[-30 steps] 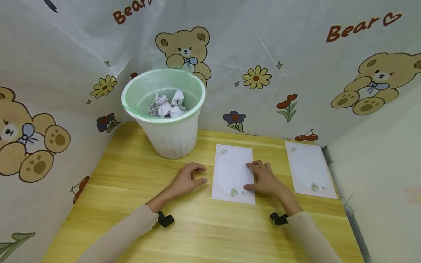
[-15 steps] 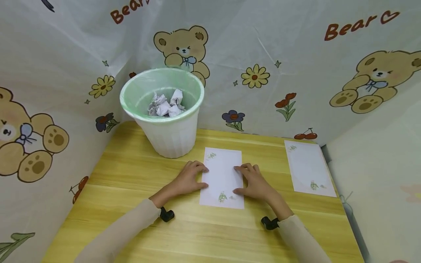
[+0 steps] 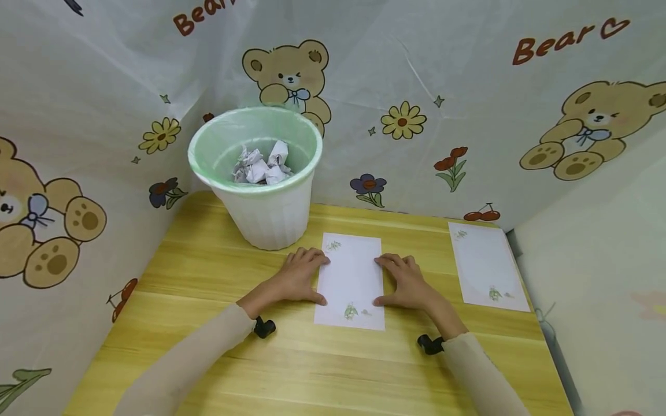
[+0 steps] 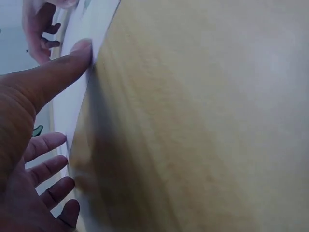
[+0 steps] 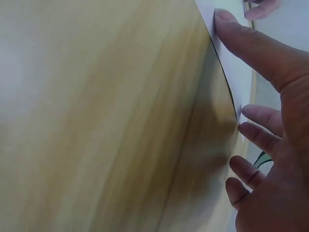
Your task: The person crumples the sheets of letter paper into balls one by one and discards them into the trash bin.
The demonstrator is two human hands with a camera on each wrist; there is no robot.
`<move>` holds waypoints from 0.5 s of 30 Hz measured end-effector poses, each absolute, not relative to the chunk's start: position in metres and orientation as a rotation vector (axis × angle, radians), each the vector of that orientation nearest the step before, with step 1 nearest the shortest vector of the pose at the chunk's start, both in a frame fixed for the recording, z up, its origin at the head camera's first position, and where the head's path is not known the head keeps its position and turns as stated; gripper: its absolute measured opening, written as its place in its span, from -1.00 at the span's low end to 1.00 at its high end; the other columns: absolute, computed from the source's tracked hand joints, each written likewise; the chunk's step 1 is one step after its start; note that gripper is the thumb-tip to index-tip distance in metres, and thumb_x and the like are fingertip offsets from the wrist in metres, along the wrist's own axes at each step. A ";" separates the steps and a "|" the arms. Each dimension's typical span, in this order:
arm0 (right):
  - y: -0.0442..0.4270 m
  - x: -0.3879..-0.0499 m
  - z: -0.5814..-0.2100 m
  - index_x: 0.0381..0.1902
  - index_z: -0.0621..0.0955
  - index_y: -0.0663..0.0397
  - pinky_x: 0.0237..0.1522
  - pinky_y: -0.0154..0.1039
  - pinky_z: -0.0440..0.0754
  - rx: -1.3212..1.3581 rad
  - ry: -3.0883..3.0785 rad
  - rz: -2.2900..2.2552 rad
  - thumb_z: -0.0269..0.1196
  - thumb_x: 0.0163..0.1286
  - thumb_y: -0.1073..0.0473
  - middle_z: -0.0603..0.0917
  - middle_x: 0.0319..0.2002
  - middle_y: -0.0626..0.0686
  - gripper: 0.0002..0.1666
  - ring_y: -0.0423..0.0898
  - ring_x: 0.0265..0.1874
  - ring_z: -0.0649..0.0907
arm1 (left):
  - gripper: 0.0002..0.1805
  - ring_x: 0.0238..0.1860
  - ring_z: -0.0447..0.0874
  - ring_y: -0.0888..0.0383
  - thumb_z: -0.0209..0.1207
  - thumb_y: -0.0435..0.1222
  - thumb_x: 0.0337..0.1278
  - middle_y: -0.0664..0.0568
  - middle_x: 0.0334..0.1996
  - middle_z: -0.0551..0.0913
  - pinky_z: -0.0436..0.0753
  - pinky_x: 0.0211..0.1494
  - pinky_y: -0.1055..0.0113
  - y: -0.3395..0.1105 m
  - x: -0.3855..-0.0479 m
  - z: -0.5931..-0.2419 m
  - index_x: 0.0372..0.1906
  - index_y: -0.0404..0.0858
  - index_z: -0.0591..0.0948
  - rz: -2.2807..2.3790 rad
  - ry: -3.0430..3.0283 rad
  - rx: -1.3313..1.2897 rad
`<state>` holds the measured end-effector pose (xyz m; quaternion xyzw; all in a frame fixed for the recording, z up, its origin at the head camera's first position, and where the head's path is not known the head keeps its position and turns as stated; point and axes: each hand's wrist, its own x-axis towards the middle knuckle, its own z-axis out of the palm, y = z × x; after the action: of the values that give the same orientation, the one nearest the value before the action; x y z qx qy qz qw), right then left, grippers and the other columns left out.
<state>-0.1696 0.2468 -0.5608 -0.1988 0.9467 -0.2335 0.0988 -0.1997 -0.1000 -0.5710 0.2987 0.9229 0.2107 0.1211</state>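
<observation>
I had the left grip (image 3: 298,278), a bare hand, on the near side of the bin (image 3: 270,214) and a little to its right, its thumb and fingers spread rather than pinched. Its thumb tip lay on the left edge of a white sheet (image 3: 350,277). The right grip (image 3: 408,284), farther right of the bin, was spread in much the same way, thumb tip on the sheet's opposite edge. From my wrist views I couldn't tell which of the other fingers actually touched the paper. The sheet itself lay on the wooden desk (image 3: 312,375), to the right of the bin and nearer to me, with small green plant prints at its top left and near its bottom edge. Beige sleeves (image 3: 192,358) reached in from the near side of the bin, a black wrist piece (image 3: 264,328) showing at each cuff. Well to the bin's right I saw a second sheet (image 3: 488,266), printed alike. The bin, white outside and pale green inside, held crumpled paper (image 3: 260,166). Behind it and to either side hung a backdrop (image 3: 359,52) of bears and flowers.
</observation>
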 end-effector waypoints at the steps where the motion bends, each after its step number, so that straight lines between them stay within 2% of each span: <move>1: 0.247 -0.171 -0.561 0.61 0.43 -0.08 0.21 0.19 0.35 -0.586 2.806 -0.664 0.68 0.02 -0.35 0.39 0.59 0.11 0.27 0.20 0.23 0.35 | 0.21 0.41 0.29 -0.08 0.62 0.35 -0.20 -0.01 0.58 0.34 0.35 0.39 -0.13 -0.100 -0.200 -0.571 0.58 -0.03 0.40 0.588 2.693 0.874; 8: 0.243 -0.177 -0.558 0.56 0.45 -0.09 0.12 0.17 0.33 -0.575 2.798 -0.600 0.72 -0.10 -0.40 0.43 0.55 0.08 0.32 0.22 0.18 0.37 | 0.45 0.45 0.22 -0.11 0.62 0.42 -0.35 -0.06 0.64 0.24 0.32 0.35 -0.10 -0.098 -0.207 -0.573 0.68 -0.12 0.25 0.529 2.684 0.854; 15: 0.241 -0.179 -0.556 0.48 0.48 -0.07 0.12 0.13 0.32 -0.563 2.792 -0.646 0.75 -0.13 -0.36 0.46 0.52 0.06 0.27 0.21 0.19 0.37 | 0.39 0.43 0.25 -0.11 0.64 0.41 -0.37 -0.02 0.61 0.29 0.33 0.35 -0.11 -0.098 -0.206 -0.574 0.64 -0.09 0.31 0.551 2.705 0.845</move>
<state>-0.1794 0.2415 -0.5558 -0.1916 0.9501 -0.2199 0.1104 -0.2059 -0.0979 -0.5736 0.2904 0.9293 0.1894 0.1272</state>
